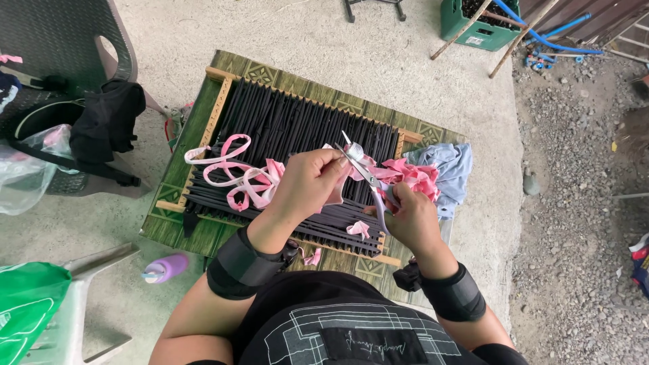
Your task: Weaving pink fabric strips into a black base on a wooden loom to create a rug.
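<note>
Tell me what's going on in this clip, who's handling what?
A person is cutting pink patterned fabric with scissors. The right hand works the scissors, whose blades are open at the cloth, while the left hand pinches the fabric taut. Cut pink strips lie in loops on a black slatted frame, which rests on a green mat. A light blue cloth sits at the frame's right end.

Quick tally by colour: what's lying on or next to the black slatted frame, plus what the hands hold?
Pink: 4, the looped strips, patterned cloth, and scraps
Light blue: 1, cloth
Purple: 1, bottle
Silver: 1, scissors in the right hand; the left hand grips pink cloth
Total: 7
</note>
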